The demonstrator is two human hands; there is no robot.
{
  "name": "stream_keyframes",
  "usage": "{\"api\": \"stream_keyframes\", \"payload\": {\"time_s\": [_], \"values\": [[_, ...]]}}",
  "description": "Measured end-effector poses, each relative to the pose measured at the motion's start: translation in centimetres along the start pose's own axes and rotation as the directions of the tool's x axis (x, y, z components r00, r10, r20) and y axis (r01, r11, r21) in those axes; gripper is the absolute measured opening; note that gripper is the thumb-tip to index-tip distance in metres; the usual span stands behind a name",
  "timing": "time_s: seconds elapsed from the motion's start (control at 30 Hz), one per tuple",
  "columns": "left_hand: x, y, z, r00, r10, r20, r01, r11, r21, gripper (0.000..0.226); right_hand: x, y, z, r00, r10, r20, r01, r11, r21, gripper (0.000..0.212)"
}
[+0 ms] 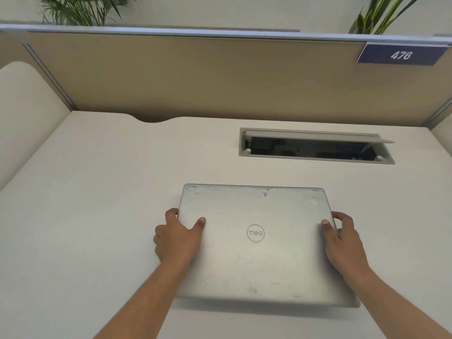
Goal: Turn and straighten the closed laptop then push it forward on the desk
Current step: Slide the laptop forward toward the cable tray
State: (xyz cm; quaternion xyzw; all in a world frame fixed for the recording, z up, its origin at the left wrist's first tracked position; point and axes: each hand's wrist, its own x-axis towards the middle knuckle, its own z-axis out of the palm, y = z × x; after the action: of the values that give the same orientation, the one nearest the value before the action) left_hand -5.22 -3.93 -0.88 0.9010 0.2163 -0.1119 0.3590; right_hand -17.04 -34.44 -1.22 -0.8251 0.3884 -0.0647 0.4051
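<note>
One closed laptop [256,243] lies flat on the desk [97,192], near the middle of its near half, its long edges roughly parallel to the partition [195,77] behind. I see a thin rounded-corner slab of brushed silver metal, scuffed and chipped along the far edge, with a circular embossed logo at the centre of the lid that reads upside down from my view. The desk is a smooth, matte off-white surface with a curved notch cut into its far edge.

Two hands hold the laptop, one on each short side. My left hand [177,237] clasps the left edge, thumb laid on the lid and fingers curled over the rim. My right hand [342,243] mirrors it on the right edge, thumb on top, fingers wrapped around the side.

Beyond the laptop, well apart from it, I count one rectangular cable hatch [315,146] with a grey metal frame and a raised flap over a dark cavity. The tan partition bears one blue number plate [401,55]. Two leafy plants [80,9] show above it.
</note>
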Motion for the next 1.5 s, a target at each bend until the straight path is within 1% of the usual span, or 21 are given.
{"api": "stream_keyframes", "payload": {"time_s": [0.2,0.3,0.6,0.83,1.03,1.2,1.27,1.3,1.37,1.43,1.5], "values": [[3.6,2.8,1.5,1.000,0.010,-0.005,-0.009,1.000,0.023,0.073,3.8,-1.8,1.4,1.000,0.020,-0.011,-0.021,0.999,-0.046,0.050],[5.3,3.9,2.1,1.000,0.009,-0.001,-0.009,1.000,0.028,0.071,5.5,-2.4,2.2,1.000,0.019,-0.018,-0.021,0.997,-0.081,0.051],[9.4,6.8,3.1,1.000,0.028,-0.014,-0.028,0.999,0.042,0.069,10.1,-4.1,4.2,0.998,-0.045,-0.049,0.038,0.991,-0.125,0.049],[10.7,6.9,4.3,1.000,0.012,-0.017,-0.011,0.998,0.065,0.068,12.2,-4.1,4.9,0.997,-0.060,-0.051,0.051,0.986,-0.161,0.055],[10.8,6.4,4.8,0.999,0.029,-0.043,-0.025,0.996,0.084,0.071,12.4,-3.9,5.1,0.996,-0.072,-0.057,0.059,0.978,-0.202,0.058],[10.6,6.1,5.0,0.995,0.078,-0.062,-0.070,0.992,0.109,0.072,12.3,-3.6,5.1,0.994,-0.095,-0.044,0.079,0.955,-0.287,0.062],[10.4,6.0,4.9,0.992,0.100,-0.071,-0.091,0.989,0.118,0.072,12.3,-3.6,4.9,0.992,-0.125,-0.026,0.112,0.949,-0.294,0.062],[10.3,5.7,4.8,0.989,0.126,-0.080,-0.115,0.985,0.128,0.072,12.2,-3.5,4.7,0.989,-0.145,-0.013,0.135,0.948,-0.287,0.062],[9.8,5.1,4.6,0.968,0.228,-0.108,-0.208,0.963,0.171,0.071,11.9,-3.3,4.6,0.983,-0.181,-0.003,0.172,0.939,-0.299,0.060],[9.2,4.6,4.6,0.938,0.321,-0.134,-0.284,0.930,0.235,0.071,11.4,-3.3,4.6,0.975,-0.219,-0.035,0.190,0.907,-0.376,0.059],[8.8,4.8,4.7,0.918,0.363,-0.157,-0.304,0.902,0.306,0.067,10.9,-3.7,4.9,0.956,-0.284,-0.080,0.213,0.851,-0.481,0.058]]}}
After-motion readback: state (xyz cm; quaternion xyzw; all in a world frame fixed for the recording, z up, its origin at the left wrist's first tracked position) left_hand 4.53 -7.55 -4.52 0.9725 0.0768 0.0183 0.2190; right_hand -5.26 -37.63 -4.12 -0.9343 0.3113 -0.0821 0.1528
